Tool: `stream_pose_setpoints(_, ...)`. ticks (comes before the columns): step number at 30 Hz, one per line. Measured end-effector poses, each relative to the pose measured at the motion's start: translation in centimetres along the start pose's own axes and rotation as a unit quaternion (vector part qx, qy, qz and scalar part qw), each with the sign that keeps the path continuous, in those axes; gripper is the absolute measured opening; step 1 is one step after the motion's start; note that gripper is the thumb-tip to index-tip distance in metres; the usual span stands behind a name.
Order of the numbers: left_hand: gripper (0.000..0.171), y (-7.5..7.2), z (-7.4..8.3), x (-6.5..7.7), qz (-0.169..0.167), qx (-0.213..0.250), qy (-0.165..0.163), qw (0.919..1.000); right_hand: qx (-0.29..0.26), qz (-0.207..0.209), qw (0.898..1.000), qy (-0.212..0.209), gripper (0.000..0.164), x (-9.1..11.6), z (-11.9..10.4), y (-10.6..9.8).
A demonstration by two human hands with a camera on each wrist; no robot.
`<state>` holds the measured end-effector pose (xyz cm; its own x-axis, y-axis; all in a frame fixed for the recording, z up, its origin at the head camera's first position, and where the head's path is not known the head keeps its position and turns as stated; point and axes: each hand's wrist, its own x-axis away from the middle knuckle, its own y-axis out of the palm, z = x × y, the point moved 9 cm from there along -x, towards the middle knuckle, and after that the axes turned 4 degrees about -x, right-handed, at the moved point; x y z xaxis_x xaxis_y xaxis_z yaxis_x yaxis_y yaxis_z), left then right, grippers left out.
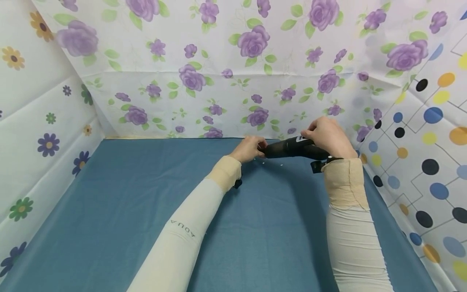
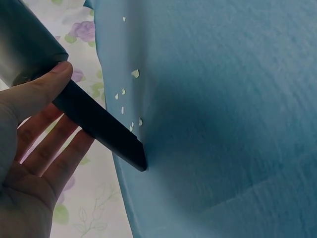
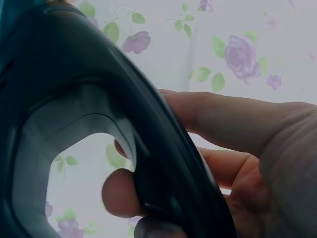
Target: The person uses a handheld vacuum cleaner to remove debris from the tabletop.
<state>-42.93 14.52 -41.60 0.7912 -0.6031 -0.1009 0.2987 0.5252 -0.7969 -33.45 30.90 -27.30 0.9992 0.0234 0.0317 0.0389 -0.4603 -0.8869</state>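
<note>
A black handheld vacuum cleaner (image 1: 288,147) is held just above the far part of the blue cloth. My right hand (image 1: 333,137) grips its looped handle (image 3: 163,144), fingers curled round the bar in the right wrist view. At the front end, my left hand (image 1: 249,149) holds the vacuum's narrow crevice nozzle (image 2: 104,123) between thumb and fingers, near where it joins the body. The nozzle's tip points down at the cloth, close to several small white crumbs (image 2: 135,74). Whether the tip touches the cloth, I cannot tell.
Blue cloth (image 1: 146,202) covers the table up to a back wall draped in purple-flowered fabric (image 1: 226,97). Flower-printed fabric (image 1: 47,117) hangs on the left, and dotted fabric (image 1: 423,138) stands close beside the right arm.
</note>
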Motion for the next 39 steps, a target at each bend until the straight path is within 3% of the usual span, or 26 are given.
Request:
stream_pose_setpoints(16,0.029,0.8,1.1,-0.5,-0.019,0.009,0.018,0.9996,0.017,-0.001,1.000,-0.014,0.035,0.5,0.4,-1.0)
stream_pose_setpoints(28,0.026,0.8,1.4,-0.3,-0.010,0.012,0.012,0.9998,0.024,0.003,1.000,-0.014,0.036,0.7,0.3,-1.1)
stream_pose_setpoints(39,0.026,1.1,2.4,-0.2,-0.009,0.015,0.028,0.9995,0.028,0.000,1.000,-0.010,0.033,1.3,0.3,-1.7)
